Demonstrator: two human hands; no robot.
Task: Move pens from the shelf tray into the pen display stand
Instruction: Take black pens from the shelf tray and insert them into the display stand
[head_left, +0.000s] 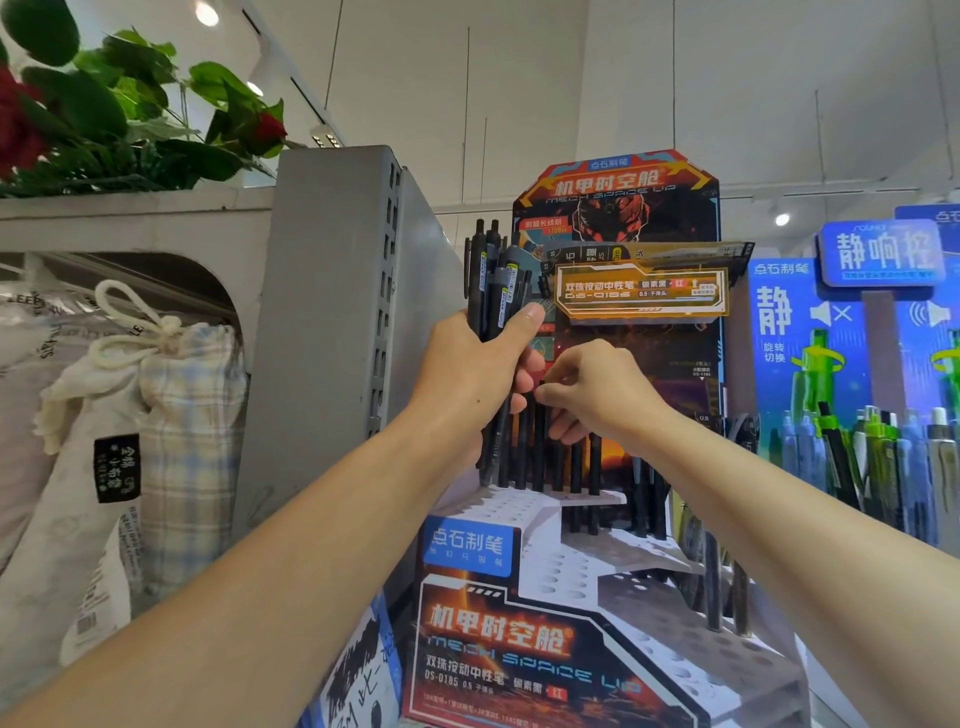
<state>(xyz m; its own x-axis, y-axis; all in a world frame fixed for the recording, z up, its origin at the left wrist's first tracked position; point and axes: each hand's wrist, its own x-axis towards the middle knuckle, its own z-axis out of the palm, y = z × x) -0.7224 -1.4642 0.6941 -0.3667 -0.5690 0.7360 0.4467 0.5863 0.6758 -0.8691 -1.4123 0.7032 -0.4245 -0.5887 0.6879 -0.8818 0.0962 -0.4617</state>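
Note:
My left hand (475, 371) grips a bundle of black pens (496, 283) upright, their clip ends sticking up above my fist. Just right of it, my right hand (592, 389) pinches the top of one black pen (538, 441) that stands in the top row of the pen display stand (519, 506). The stand is a stepped white block full of round holes, with an orange and black printed back card. Several black pens stand in its upper rows; the lower steps show open holes. The shelf tray is not in view.
A grey metal shelf upright (332, 312) stands just left of the stand. Cloth drawstring bags (171, 415) fill the shelf to the left, with artificial flowers (104, 104) above. A blue pen display (857, 389) with green and white pens sits close on the right.

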